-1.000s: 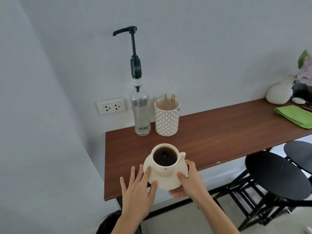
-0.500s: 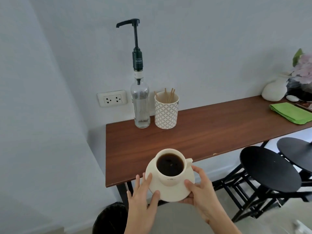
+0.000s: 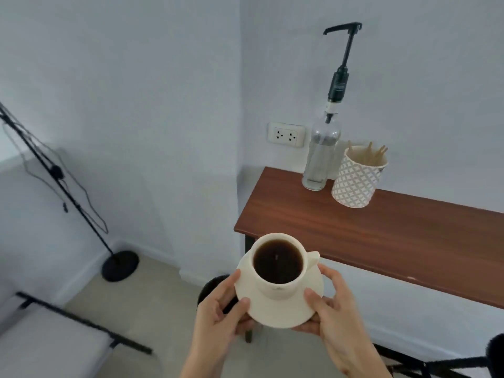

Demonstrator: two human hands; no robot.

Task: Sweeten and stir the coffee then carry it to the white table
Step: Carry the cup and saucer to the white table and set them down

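A cream cup (image 3: 281,285) full of dark coffee stands on a cream saucer (image 3: 283,313), held in the air off the left front corner of the brown wooden counter (image 3: 381,227). My left hand (image 3: 221,315) grips the saucer's left rim, thumb on top. My right hand (image 3: 332,309) grips its right rim the same way. The cup's handle points to the right. A white surface with a black frame (image 3: 51,347) shows at the bottom left.
A clear pump bottle (image 3: 323,148) and a patterned holder of wooden stirrers (image 3: 357,178) stand at the counter's back left by a wall socket (image 3: 285,134). A black floor stand (image 3: 120,264) leans in the left corner. A dark round bin (image 3: 215,287) sits below my hands.
Both hands lifted the saucer with the cup off the counter and drew it back. My view turned left, so the counter shifted right and the room's left corner came into sight.
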